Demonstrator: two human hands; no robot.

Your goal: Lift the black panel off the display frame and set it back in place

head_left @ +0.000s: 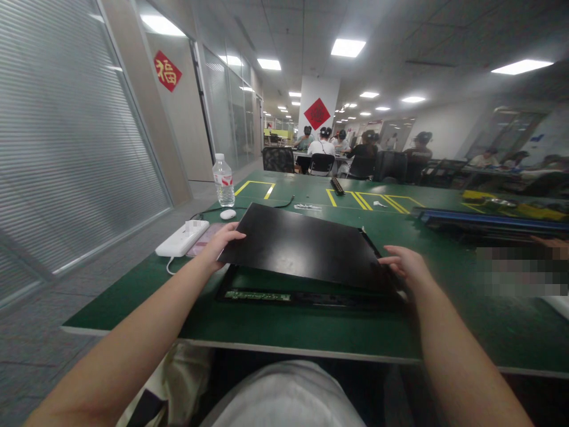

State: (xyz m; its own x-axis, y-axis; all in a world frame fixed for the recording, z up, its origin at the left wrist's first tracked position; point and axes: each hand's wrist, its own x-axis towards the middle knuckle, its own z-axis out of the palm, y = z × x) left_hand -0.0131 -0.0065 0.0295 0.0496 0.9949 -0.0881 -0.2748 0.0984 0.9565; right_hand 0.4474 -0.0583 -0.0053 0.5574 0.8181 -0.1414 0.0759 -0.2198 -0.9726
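Observation:
A flat black screen panel (302, 246) is held at a tilt over the table, its surface catching the ceiling light. My left hand (223, 240) is closed on the panel's left edge, with the thumb on top and fingers partly hidden below. At the right edge, my right hand (408, 267) grips the panel's side, where a dark strip runs along it; some fingertips are hidden. Beneath the panel lies a black frame (342, 299) with a narrow green circuit board (258, 296) along its near side.
On the left stand a water bottle (223, 181), a white power bank (182, 238) with a cable, a phone (205, 242) and a small white case (228, 214). Yellow tape marks the green table (462, 314). Blue-edged panels (489, 218) lie right, beside another person's hand (553, 244).

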